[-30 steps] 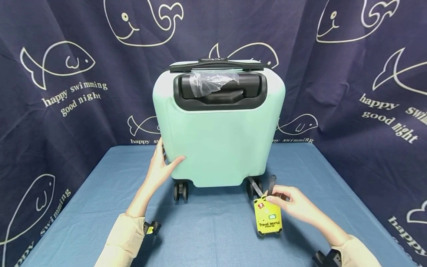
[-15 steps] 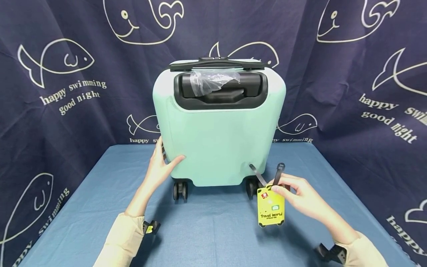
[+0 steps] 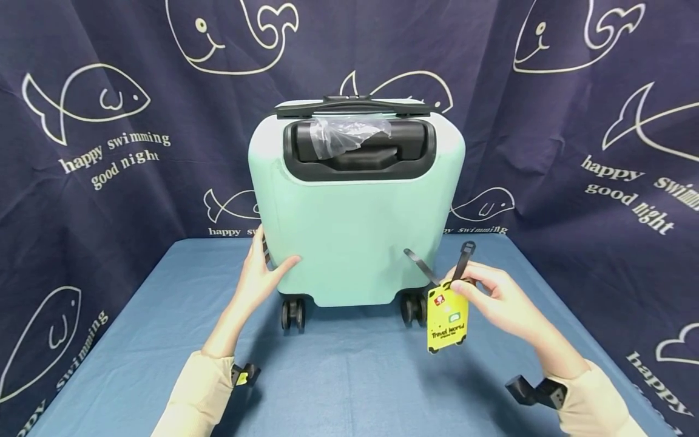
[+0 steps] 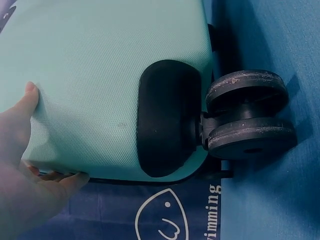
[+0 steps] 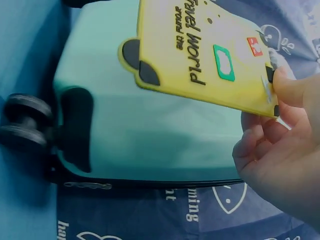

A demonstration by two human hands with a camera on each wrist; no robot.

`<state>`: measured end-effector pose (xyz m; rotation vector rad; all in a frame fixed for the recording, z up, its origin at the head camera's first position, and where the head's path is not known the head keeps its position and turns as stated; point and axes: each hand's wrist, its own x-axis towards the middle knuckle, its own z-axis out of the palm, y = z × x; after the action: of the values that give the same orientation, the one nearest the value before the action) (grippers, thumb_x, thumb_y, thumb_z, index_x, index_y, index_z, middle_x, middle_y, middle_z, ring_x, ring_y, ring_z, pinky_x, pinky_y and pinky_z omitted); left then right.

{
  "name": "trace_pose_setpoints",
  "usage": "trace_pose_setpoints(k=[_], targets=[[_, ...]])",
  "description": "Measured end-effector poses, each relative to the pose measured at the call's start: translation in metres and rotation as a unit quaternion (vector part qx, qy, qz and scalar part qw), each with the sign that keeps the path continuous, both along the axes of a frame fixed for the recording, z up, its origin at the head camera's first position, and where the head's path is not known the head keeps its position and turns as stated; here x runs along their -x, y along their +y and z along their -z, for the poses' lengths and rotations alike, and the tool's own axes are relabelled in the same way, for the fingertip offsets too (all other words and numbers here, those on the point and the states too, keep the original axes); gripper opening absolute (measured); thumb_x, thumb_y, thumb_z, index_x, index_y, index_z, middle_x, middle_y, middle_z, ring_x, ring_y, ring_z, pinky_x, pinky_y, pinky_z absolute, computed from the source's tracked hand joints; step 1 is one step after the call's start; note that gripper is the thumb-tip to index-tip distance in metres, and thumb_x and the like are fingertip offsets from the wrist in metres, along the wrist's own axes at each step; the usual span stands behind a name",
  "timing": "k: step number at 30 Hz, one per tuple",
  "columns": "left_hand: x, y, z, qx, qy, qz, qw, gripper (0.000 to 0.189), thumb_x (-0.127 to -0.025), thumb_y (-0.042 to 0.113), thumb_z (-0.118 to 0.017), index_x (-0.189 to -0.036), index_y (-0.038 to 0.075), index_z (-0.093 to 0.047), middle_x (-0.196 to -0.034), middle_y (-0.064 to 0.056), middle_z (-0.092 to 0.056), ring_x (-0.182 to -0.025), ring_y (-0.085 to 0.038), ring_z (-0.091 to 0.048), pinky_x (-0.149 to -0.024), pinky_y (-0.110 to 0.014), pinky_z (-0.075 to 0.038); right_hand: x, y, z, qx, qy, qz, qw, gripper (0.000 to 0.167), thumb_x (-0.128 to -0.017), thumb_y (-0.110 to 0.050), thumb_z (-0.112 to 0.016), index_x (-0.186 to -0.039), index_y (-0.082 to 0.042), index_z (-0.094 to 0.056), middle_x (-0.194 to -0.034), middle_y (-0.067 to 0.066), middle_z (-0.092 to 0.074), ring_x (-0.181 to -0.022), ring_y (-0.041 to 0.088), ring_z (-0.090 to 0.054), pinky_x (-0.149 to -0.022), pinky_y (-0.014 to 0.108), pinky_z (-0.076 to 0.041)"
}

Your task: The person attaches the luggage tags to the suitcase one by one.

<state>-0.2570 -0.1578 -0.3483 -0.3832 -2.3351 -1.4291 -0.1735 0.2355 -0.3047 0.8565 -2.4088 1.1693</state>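
Note:
A mint-green suitcase stands upright on its black wheels. My left hand holds its lower left side, the thumb on the broad front face and the fingers round the edge; the left wrist view shows this hand against the textured shell, beside a double wheel. My right hand pinches a yellow luggage tag at its top, in front of the suitcase's lower right corner. Two loose ends of a dark strap stick up from the tag. In the right wrist view the tag reads "Travel World".
Blue cloth covers the table under the suitcase. A dark blue curtain with white fish and whale drawings hangs behind. Clear plastic wrap clings to the recessed handle, below a black carry handle.
My right hand has lifted the luggage tag up and slightly to the right, raising the strap ends in front of the suitcase. The left hand keeps its place on the suitcase.

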Motion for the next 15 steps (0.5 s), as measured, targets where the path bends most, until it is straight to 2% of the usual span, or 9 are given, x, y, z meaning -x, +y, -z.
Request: trace_pose_setpoints(k=[8, 15], targets=[[0.0, 0.001, -0.001, 0.003, -0.001, 0.0, 1.0, 0.099, -0.08, 0.042, -0.072, -0.151, 0.025, -0.006, -0.151, -0.01, -0.023, -0.137, -0.028, -0.03, -0.108, -0.047, -0.032, 0.002, -0.003, -0.019, 0.012, 0.013, 0.015, 0.9997, 0.018, -0.086, 0.006, -0.061, -0.093, -0.008, -0.068, -0.089, -0.008, -0.064, -0.081, 0.005, -0.057, -0.075, 0.012, -0.044], [0.0, -0.001, 0.002, 0.003, -0.004, -0.001, 1.0, 0.098, -0.08, 0.042, -0.072, -0.151, 0.028, -0.005, -0.15, -0.011, -0.025, -0.136, -0.028, -0.031, -0.108, -0.048, -0.032, 0.002, -0.008, -0.034, 0.016, 0.036, 0.017, 0.9991, 0.017, -0.086, 0.006, -0.06, -0.092, -0.008, -0.067, -0.087, -0.007, -0.063, -0.077, 0.006, -0.055, -0.068, 0.015, -0.044]])
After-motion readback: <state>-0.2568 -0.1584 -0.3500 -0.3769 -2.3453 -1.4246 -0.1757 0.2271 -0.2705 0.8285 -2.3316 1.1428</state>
